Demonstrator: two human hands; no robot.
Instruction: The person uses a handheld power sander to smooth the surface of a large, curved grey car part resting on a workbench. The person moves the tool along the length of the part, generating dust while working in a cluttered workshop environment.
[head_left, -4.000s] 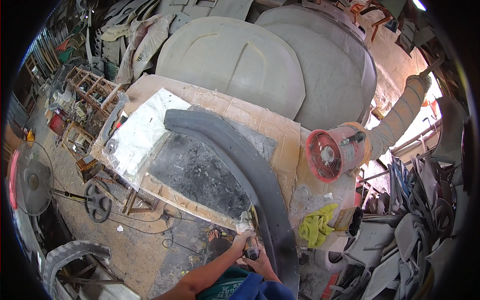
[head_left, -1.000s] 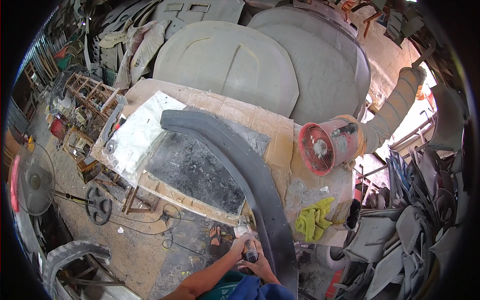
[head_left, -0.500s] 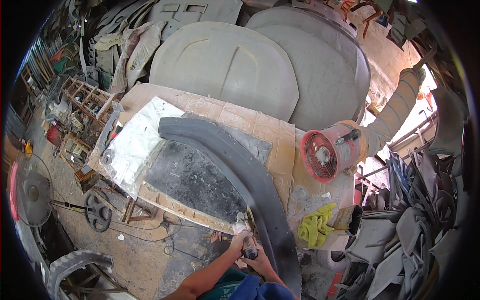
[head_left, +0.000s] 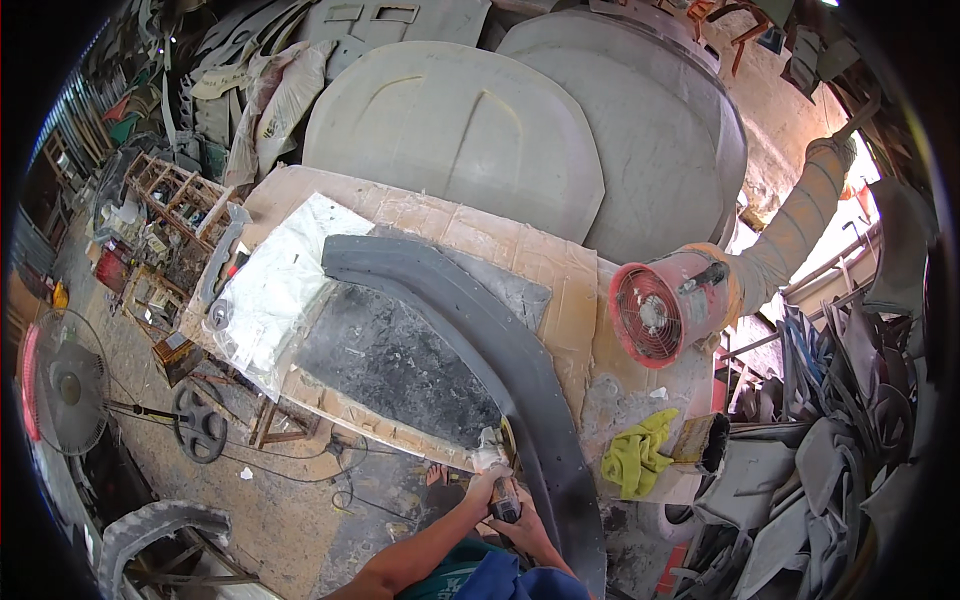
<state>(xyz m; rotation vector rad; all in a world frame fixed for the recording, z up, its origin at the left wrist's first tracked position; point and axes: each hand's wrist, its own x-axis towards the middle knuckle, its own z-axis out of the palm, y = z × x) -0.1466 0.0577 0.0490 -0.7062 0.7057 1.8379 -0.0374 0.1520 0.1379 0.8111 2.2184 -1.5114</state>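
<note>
A long, curved dark-grey panel (head_left: 475, 313) arches over the worktable, its lower end coming down toward me. My left hand (head_left: 484, 488) is closed around the front of an angle grinder (head_left: 506, 505). Behind it, my right hand (head_left: 523, 524) wraps the rear of the same tool, its fingers partly hidden. The grinder's dusty head lies by the panel's inner edge, near the table's front corner; whether the disc touches cannot be made out. Inside the curve is a dark, dust-smeared board (head_left: 395, 355).
Cardboard (head_left: 430, 208) and white plastic sheeting (head_left: 285, 275) cover the table. On its right are a red ducted blower (head_left: 655, 310), a yellow-green cloth (head_left: 638, 455) and a can (head_left: 700, 443). A standing fan (head_left: 68, 385) and trailing cables are at left; large grey panels (head_left: 450, 140) lean behind.
The whole view has shifted slightly to the right. Both hands and the grinder stay at nearly the same spot along the panel's inner edge.
</note>
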